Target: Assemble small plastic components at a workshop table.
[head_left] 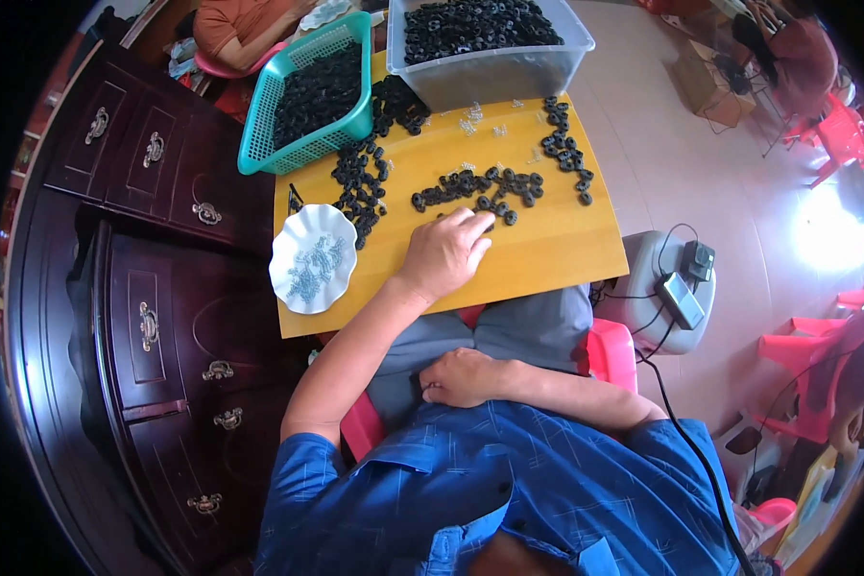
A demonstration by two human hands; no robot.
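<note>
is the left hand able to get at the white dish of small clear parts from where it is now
Probably yes: the left hand rests on the wooden table by the black rings, and bare tabletop lies between it and the white dish.

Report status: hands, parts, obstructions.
Left hand flat on the black rings on the wooden table, fingers spread. Right hand closed in lap. White dish stands apart.

A loose row of small black rings [475, 187] lies across the middle of the yellow wooden tabletop [557, 250], the pieces flat and partly touching one another. The left hand [446, 252] rests palm down on the wood just below this row, its fingertips [480, 223] spread and touching the nearest rings. The right hand [463, 376] lies off the table in the lap, loosely curled against grey trousers and holding nothing that can be seen.
</note>
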